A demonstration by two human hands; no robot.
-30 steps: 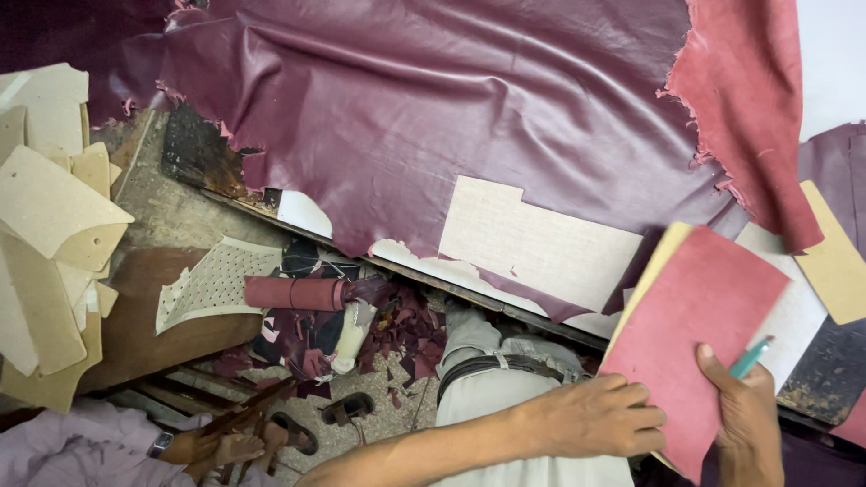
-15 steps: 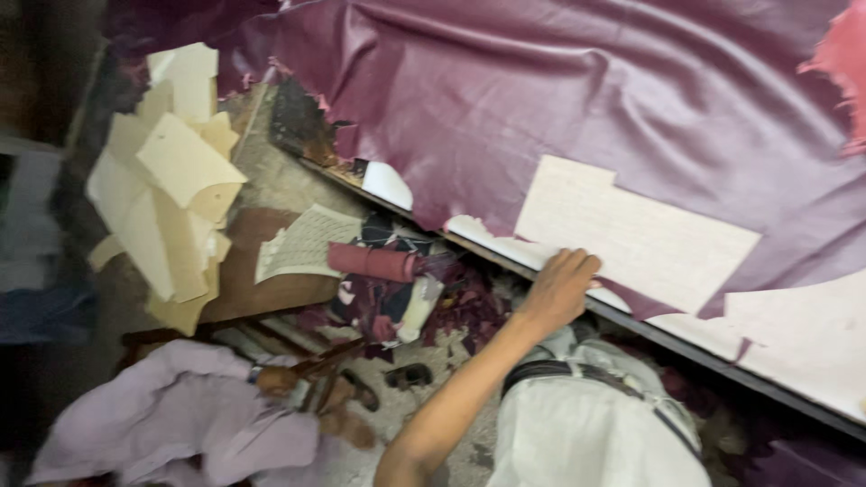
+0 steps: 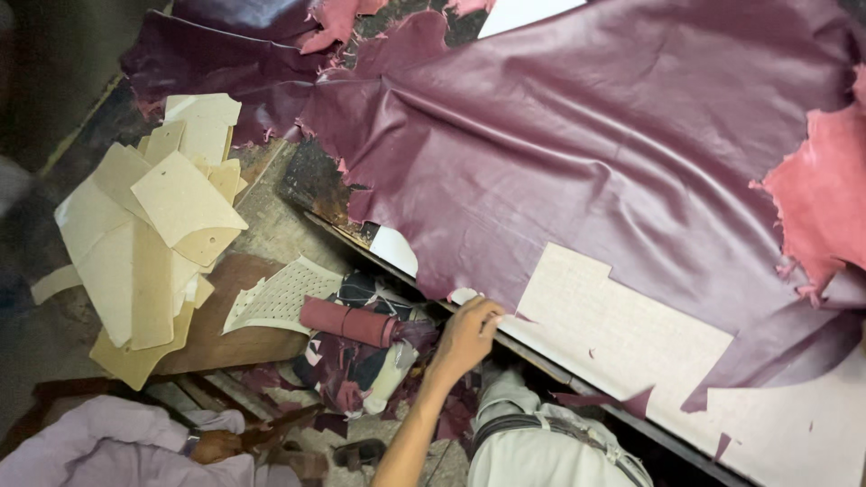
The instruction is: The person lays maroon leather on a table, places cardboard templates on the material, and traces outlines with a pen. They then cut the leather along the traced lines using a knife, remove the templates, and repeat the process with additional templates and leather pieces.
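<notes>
Head view. A large sheet of maroon leather [image 3: 577, 153] is lying spread over the bench [image 3: 316, 185], glossy and creased, its edges ragged; its long axis is running from the upper left to the lower right of the view. The left hand [image 3: 466, 335] is reaching to the bench edge, its fingers [image 3: 488, 314] curling loosely onto the leather's lower border and touching it; whether they are pinching it cannot be told. Just right of the fingers a pale cut-out window [image 3: 622, 334] is showing through the leather. Just left of the fingers a red roll [image 3: 347, 322] is lying below the bench, pointing toward them. Farther left, cream card patterns [image 3: 162, 225] are lying stacked. The right hand is not showing.
</notes>
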